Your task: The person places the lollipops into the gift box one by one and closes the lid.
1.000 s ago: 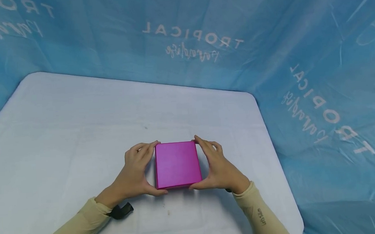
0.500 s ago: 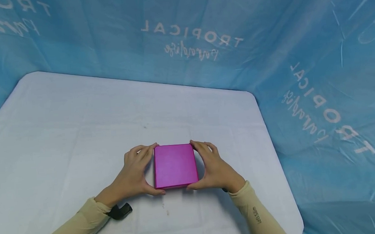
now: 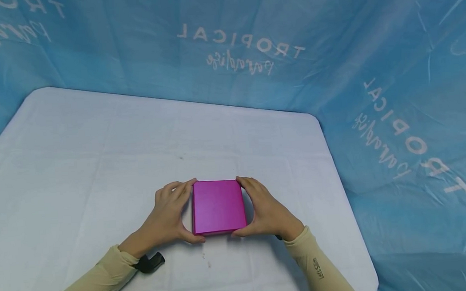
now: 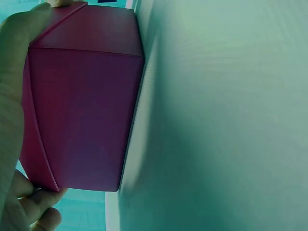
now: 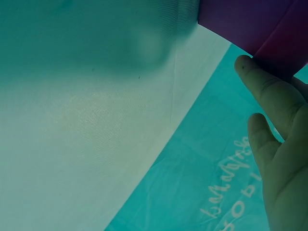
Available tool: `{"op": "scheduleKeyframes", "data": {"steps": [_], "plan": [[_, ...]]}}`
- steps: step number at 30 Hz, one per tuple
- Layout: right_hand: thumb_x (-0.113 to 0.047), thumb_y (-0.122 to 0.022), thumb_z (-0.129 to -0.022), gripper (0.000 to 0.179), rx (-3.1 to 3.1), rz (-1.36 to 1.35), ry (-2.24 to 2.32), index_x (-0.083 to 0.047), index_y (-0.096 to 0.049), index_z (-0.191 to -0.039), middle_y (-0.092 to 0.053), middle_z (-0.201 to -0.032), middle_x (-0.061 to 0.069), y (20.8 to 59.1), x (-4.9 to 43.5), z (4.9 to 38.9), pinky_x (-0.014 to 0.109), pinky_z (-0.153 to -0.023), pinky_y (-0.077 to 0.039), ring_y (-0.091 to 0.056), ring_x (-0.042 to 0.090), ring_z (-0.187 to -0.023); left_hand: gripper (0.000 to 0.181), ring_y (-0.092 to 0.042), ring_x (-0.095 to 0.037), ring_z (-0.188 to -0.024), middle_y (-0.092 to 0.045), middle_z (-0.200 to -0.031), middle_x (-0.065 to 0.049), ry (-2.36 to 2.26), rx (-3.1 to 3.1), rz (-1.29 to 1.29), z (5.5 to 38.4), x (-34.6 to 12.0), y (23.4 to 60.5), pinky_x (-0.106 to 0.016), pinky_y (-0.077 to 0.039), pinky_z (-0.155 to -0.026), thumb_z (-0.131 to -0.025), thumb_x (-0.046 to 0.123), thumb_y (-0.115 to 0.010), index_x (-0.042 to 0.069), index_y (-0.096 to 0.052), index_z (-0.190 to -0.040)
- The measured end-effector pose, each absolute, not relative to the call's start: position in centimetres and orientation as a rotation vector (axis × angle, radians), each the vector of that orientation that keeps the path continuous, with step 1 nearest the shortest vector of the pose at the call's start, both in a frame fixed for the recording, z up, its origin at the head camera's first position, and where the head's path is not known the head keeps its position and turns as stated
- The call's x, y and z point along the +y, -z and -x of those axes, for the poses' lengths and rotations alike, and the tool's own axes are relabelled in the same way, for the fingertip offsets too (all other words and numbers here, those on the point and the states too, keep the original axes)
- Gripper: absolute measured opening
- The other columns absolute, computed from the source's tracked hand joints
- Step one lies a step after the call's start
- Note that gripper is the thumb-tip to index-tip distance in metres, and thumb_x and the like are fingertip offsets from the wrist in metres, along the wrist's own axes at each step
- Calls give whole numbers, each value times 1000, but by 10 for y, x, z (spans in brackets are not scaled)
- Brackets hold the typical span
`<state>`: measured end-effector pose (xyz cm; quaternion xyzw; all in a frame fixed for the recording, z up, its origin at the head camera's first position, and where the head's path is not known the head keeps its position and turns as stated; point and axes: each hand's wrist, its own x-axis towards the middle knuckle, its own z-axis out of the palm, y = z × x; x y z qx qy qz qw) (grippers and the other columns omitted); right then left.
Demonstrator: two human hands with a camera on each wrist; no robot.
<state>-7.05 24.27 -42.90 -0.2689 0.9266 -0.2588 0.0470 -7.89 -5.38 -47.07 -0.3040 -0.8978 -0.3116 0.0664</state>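
A square magenta box (image 3: 219, 206) is between both hands over the white-covered table. On its left, my left hand (image 3: 166, 218) grips it with the thumb at the near edge and the fingertips at the far corner. My right hand (image 3: 270, 211) holds the right side the same way, its palm apart from the box wall. From the left wrist, the box's side wall (image 4: 89, 120) shows tall and plain, and a seam runs along the edge near the thumb. In the right wrist view, a fingertip of the right hand (image 5: 288, 159) lies at a box corner (image 5: 250, 24).
A white cloth (image 3: 136, 138) covers the table, with a few small specks. Blue sheets (image 3: 237, 87) printed with mirrored white lettering hang behind and to the right. A black strap piece (image 3: 150, 262) sticks out at the left wrist.
The right hand and the box's right side have shifted slightly left and nearer, mostly in the first half second. The box's top looks slightly smaller. The left hand has hardly moved.
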Motion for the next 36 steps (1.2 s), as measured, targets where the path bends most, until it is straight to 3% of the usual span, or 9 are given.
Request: {"op": "scheduleKeyframes", "data": {"steps": [16, 24, 36], "plan": [[-61, -89, -61, 128, 2765, 798, 830, -14, -22, -159, -33, -155, -5, 426, 240, 74, 40, -111, -47, -43, 13, -139, 141, -38, -36, -131, -52, -139, -10, 896, -2767, 875, 77, -52, 465, -58, -32, -99, -44, 70, -90, 5, -30, -154], [-59, -89, -61, 125, 2776, 813, 850, -7, -27, -156, -35, -154, -5, 429, 239, 75, 39, -110, -48, -44, 13, -137, 143, -40, -35, -130, -53, -139, -9, 904, -2750, 867, 79, -52, 467, -56, -32, -97, -41, 72, -90, 6, -31, -153], [-60, -89, -60, 128, 2786, 805, 829, -15, -23, -160, -32, -156, -3, 421, 236, 73, 40, -109, -49, -46, 14, -136, 141, -44, -35, -130, -57, -134, -8, 942, -2811, 817, 76, -52, 470, -56, -34, -96, -39, 71, -91, 9, -31, -150]]}}
